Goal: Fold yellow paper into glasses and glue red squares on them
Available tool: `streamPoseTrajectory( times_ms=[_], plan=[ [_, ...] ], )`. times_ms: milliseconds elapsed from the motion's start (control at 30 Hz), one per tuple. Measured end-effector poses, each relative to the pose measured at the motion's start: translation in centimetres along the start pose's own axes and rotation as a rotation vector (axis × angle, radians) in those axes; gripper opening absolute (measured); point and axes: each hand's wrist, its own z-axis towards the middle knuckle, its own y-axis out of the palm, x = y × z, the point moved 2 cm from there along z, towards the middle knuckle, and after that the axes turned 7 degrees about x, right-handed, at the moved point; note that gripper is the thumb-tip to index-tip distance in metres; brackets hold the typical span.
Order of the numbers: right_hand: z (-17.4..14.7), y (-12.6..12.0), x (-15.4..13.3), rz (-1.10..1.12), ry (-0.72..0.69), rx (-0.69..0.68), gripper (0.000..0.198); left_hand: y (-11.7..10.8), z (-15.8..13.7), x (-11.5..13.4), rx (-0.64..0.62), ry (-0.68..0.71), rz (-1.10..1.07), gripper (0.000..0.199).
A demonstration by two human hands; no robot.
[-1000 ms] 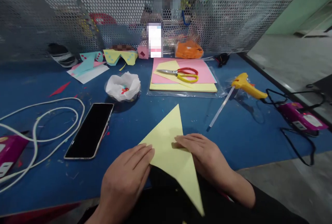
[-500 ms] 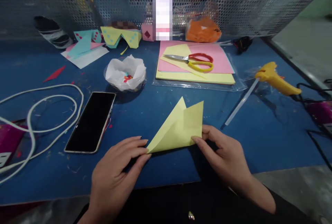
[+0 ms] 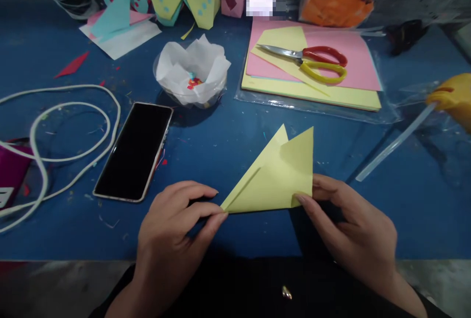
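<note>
Paper [image 3: 268, 180] changed position within the last second: one tip, previously directed toward the near side, was turned up, and two tips pointed to the far side. Left hand [image 3: 174, 237] pinched the left corner between thumb and fingers. Right hand [image 3: 351, 229] gripped the lower right corner, thumb on the near face. The paper was over the near part of the table [image 3: 206, 156], right of the phone [image 3: 134, 153] and nearer than the scissors [image 3: 309, 60].

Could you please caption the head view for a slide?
Left hand and right hand pinch folded yellow paper above a blue table.
</note>
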Motion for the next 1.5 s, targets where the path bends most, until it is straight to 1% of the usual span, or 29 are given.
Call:
streamPoseTrajectory(
  times_ms=[67, 233, 467, 733, 933, 1167, 1500],
  plan=[
    [0.03, 0.01, 0.05, -0.017, 0.004, 0.006, 0.018, -0.05, 0.08, -0.13, -0.01, -0.016, 0.014, 0.01],
    [-0.03, 0.1, 0.32, -0.085, 0.011, 0.025, 0.03, -0.26, 0.24, -0.3, -0.025, -0.043, 0.024, 0.014],
    [0.12, 0.24, 0.27, -0.126, -0.056, 0.079, 0.027, -0.34, 0.77, 0.23, -0.088, -0.101, 0.055, 0.016],
    [0.15, 0.39, 0.24, -0.1, -0.044, 0.085, 0.034, -0.15, 0.79, 0.39, -0.09, -0.099, 0.094, 0.019],
    [0.09, 0.3, 0.18, -0.108, -0.017, 0.079, 0.035, 0.06, 0.85, 0.37, -0.097, -0.103, 0.099, 0.02],
    [0.32, 0.59, 0.07, -0.107, -0.017, 0.078, 0.035, 0.09, 0.79, 0.21, -0.116, -0.097, 0.109, 0.02],
    [0.91, 0.76, -0.26, -0.126, -0.065, 0.056, 0.036, 0.17, 0.78, 0.16, -0.133, -0.068, 0.139, 0.02]
  ],
)
